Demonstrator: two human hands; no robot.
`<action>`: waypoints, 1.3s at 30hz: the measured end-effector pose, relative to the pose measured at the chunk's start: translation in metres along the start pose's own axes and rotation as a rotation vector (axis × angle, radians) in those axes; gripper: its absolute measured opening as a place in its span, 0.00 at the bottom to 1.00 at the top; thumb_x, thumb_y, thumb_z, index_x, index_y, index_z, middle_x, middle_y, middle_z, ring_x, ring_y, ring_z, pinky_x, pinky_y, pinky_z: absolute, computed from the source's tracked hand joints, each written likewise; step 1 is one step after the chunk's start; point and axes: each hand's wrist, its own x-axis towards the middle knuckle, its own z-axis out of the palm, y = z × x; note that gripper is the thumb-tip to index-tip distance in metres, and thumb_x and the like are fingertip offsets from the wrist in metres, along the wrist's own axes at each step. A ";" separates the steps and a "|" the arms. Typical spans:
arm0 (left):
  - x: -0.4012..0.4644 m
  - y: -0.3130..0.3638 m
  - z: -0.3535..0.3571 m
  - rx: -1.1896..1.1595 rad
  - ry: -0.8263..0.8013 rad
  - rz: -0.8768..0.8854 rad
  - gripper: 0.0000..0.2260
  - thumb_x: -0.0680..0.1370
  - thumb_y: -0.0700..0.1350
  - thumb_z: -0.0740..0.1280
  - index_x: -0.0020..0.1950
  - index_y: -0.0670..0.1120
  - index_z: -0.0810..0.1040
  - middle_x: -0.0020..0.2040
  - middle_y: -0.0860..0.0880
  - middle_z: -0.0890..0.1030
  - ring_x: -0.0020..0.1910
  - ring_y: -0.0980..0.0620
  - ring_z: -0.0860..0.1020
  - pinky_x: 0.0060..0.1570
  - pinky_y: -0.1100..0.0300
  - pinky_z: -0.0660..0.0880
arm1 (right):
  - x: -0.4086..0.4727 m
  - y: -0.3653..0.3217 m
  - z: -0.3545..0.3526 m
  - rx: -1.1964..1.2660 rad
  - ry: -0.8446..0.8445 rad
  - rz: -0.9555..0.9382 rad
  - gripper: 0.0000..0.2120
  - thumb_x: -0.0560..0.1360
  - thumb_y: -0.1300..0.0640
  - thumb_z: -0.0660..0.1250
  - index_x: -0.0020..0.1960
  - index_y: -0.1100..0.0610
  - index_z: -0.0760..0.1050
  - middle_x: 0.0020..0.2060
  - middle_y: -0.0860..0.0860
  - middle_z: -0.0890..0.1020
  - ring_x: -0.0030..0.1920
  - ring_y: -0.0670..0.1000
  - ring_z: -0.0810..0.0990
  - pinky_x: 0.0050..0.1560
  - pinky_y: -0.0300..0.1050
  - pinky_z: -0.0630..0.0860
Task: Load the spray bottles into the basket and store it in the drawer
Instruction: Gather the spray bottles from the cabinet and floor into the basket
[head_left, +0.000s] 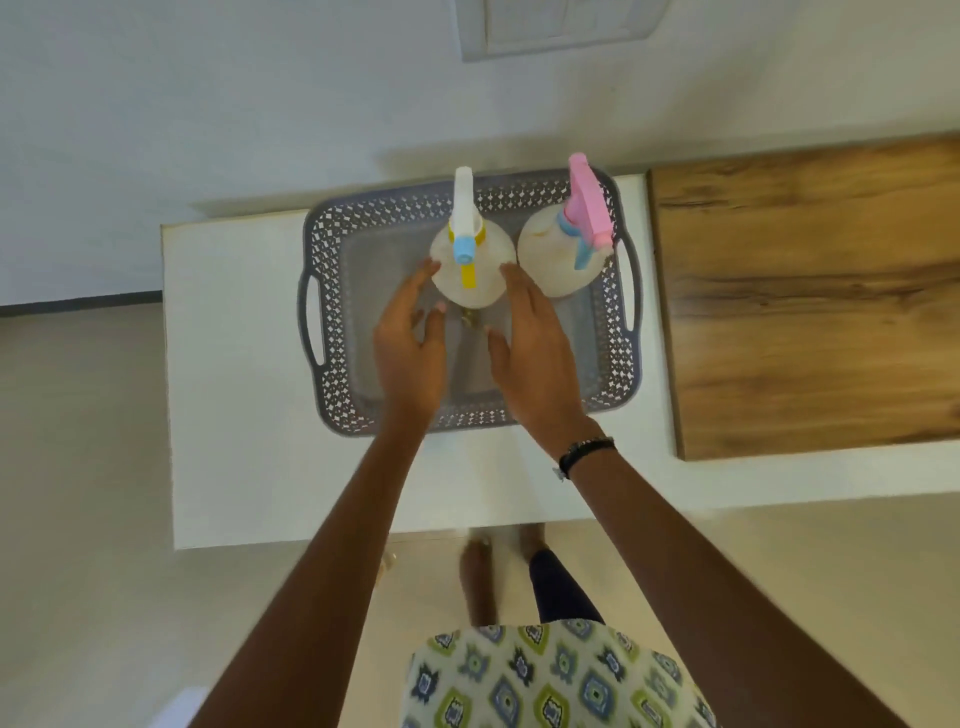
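A grey perforated basket (332, 291) with side handles sits on a white cabinet top (234, 415). Two translucent spray bottles stand upright inside it, at the far side. One has a white head with a yellow trigger (470, 275); the other, to its right, has a pink head with a blue trigger (558, 260). My left hand (410, 348) and my right hand (535, 343) hover over the basket, one on each side of the white-headed bottle. Fingers are spread and the fingertips lie close to the bottle's sides without gripping it.
A wooden board surface (805, 296) adjoins the white top on the right. A white wall (260, 104) rises just behind the basket. Beige floor (78, 467) lies to the left and below, where bare feet (483, 571) stand near the cabinet's front edge.
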 end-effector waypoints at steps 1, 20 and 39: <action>-0.014 0.001 0.000 0.002 0.027 0.005 0.18 0.76 0.32 0.61 0.64 0.44 0.75 0.60 0.54 0.77 0.59 0.58 0.76 0.60 0.55 0.76 | -0.014 0.002 -0.002 0.001 0.022 -0.018 0.26 0.77 0.64 0.62 0.73 0.60 0.60 0.70 0.58 0.69 0.70 0.55 0.69 0.64 0.43 0.70; -0.282 -0.063 -0.010 0.157 -0.387 -0.056 0.11 0.80 0.38 0.59 0.58 0.48 0.76 0.56 0.54 0.80 0.55 0.57 0.78 0.55 0.53 0.78 | -0.295 0.083 0.004 0.193 0.105 0.367 0.14 0.80 0.61 0.59 0.65 0.54 0.71 0.60 0.46 0.77 0.56 0.44 0.76 0.56 0.41 0.77; -0.376 -0.203 0.160 0.604 -0.878 0.069 0.15 0.80 0.43 0.61 0.67 0.49 0.71 0.65 0.49 0.76 0.62 0.52 0.75 0.59 0.65 0.68 | -0.350 0.356 0.017 -0.022 -0.124 0.546 0.16 0.75 0.65 0.59 0.62 0.58 0.72 0.58 0.56 0.78 0.58 0.57 0.76 0.57 0.55 0.75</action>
